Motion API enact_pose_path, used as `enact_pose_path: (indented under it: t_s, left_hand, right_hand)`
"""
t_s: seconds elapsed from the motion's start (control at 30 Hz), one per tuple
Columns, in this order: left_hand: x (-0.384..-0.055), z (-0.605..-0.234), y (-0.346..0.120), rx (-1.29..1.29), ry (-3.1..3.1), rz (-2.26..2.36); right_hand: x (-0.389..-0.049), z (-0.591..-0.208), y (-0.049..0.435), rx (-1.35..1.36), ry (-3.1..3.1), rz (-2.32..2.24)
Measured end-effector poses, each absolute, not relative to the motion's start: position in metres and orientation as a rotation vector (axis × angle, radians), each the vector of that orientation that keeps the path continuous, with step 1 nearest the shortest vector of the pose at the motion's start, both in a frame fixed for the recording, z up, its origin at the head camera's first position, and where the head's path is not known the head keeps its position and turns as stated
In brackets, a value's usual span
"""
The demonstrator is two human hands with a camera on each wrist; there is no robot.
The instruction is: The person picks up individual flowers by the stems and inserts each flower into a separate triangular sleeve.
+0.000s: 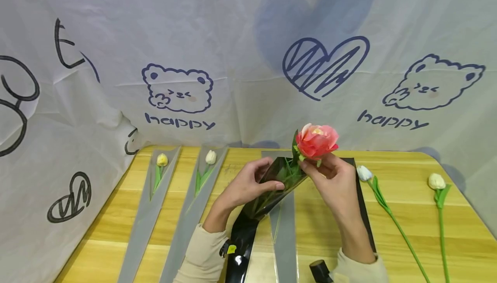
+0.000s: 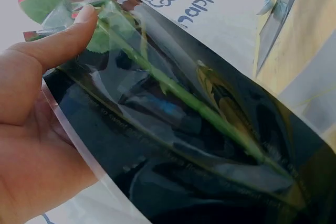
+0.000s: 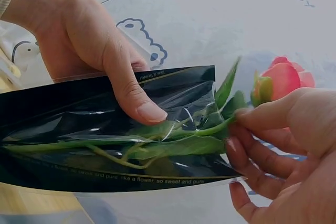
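Note:
A pink artificial flower (image 1: 317, 139) sticks out of the open end of a black flower sleeve (image 3: 47, 124) with a clear front. Its green stem (image 2: 184, 95) and leaves show through the clear film. My left hand (image 1: 246, 183) grips the sleeve near its mouth, thumb (image 3: 144, 106) across the clear front. With thumb and fingers, my right hand (image 1: 335, 183) pinches the stem just below the bloom, at the sleeve's opening. In the left wrist view the right hand's fingers are partly cut off at the top.
Two grey sleeves, one with a yellow tulip (image 1: 161, 159) and one with a white tulip (image 1: 211, 157), lie on the left. Another grey sleeve (image 1: 285, 231) lies under the hands. Two loose white tulips (image 1: 364, 173) lie at right. A drawn-on white cloth (image 1: 240, 58) hangs behind the table.

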State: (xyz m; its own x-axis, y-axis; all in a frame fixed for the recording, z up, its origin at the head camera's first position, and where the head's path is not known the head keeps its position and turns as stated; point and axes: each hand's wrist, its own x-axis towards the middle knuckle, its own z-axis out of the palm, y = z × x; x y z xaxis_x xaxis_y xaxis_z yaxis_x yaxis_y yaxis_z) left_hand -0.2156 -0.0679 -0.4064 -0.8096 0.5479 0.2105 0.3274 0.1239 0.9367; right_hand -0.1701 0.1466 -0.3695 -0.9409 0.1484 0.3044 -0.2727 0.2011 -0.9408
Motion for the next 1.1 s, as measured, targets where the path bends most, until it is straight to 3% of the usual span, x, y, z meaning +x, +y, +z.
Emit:
enact_pose_path:
  t_s: [0.33, 0.73, 1.1]
  left_hand:
    - [-0.215, -0.407, -0.068, 0.885, 2.237, 1.741]
    - [-0.223, -0.420, -0.082, 0.855, 2.097, 1.580]
    - [-0.224, -0.422, -0.081, 0.786, 2.124, 1.694]
  right_hand:
    - [-0.174, -0.370, 0.152, 0.117, -2.369, 1.746]
    - [-0.173, -0.367, 0.164, -0.189, -2.061, 1.890]
    - [-0.170, -0.367, 0.165, -0.111, -2.055, 1.847]
